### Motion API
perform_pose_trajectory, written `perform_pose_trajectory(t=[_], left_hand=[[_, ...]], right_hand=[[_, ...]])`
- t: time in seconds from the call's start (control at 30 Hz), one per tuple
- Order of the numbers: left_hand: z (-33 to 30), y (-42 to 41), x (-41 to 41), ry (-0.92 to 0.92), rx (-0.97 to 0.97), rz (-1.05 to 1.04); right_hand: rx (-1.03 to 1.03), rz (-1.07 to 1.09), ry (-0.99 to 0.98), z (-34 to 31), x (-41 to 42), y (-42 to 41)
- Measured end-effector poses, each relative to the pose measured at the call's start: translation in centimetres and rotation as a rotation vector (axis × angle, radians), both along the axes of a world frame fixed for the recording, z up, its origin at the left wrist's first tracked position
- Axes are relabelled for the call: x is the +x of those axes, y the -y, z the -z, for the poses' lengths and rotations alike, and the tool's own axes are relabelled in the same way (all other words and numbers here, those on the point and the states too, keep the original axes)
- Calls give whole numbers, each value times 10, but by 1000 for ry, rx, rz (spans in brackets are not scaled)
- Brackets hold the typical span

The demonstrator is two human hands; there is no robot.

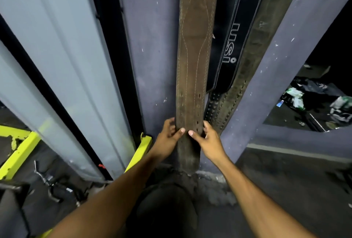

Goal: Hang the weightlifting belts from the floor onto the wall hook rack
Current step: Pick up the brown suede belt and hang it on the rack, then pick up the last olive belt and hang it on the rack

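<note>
A long brown leather weightlifting belt (194,47) with pale stitching and rows of holes hangs straight down the grey wall (152,37). My left hand (169,136) grips its left edge near the lower end and my right hand (205,138) grips its right edge, thumbs on the front face. Behind it to the right hang a black padded belt (231,43) with white lettering and a dark worn belt (247,70) with stud holes. The hook rack is out of view above.
A yellow metal frame (19,152) and a curled bar attachment (47,182) lie on the floor at the left. A grey panel (57,57) leans left of the wall. Bags and clutter (314,100) fill the opening at right. Dark floor (285,190) lies below.
</note>
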State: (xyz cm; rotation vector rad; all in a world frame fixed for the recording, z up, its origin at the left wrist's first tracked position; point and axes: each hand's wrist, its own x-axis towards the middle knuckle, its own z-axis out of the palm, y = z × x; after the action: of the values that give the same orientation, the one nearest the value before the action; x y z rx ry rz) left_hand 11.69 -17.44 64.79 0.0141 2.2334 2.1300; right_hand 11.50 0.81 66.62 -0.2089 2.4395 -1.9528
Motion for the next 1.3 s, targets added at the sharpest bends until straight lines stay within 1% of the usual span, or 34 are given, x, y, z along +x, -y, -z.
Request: perform_pose_trajectory(t=[0.1,0.2,0.43,0.57,0.7,0.8,0.97,1.07,1.2,1.3], left_hand=[[24,-5,17,144,74,-156],[48,-5,29,219,104,-207],[126,-4,48,469,103,-310],[190,4,64,557,-28,-368],[263,19,86,778,-111,-326],[317,36,99,826,-342,-245],[432,67,106,929,-529,-44],[528,81,112,948,-616,4],[662,95,112,956,-753,131],[750,102,116,939,-921,169]], right_hand=[[126,40,132,29,6,-6],[164,96,242,59,4,-15],[247,-51,407,136,-6,-15],[280,-168,522,194,-12,-10],[354,-263,641,262,-13,1],[379,-297,718,317,-14,13],[379,-306,830,439,-10,43],[355,-300,887,536,-2,62],[287,-241,946,670,14,83],[241,-231,993,758,32,91]])
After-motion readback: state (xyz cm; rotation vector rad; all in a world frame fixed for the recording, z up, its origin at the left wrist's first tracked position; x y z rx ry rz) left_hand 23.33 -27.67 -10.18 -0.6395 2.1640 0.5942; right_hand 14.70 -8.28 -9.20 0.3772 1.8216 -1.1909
